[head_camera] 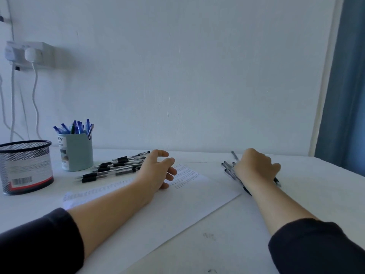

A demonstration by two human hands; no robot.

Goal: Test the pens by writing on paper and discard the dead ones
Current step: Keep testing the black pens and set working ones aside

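Note:
A white sheet of paper (158, 206) with rows of small scribbles lies in the middle of the table. Behind its left part lies a pile of black pens (114, 167). My left hand (158, 171) hovers over the paper's far edge beside that pile, fingers loosely curled and holding nothing. On the right, my right hand (256, 169) lies over a second group of black pens (229, 170), its fingers curled down round them; which ones it grips is hidden by the hand.
A black mesh basket (25, 167) stands at the far left. Next to it is a light blue cup (78, 153) full of blue pens. The white table (306, 194) meets a wall at the back; a blue curtain (347, 86) hangs at right.

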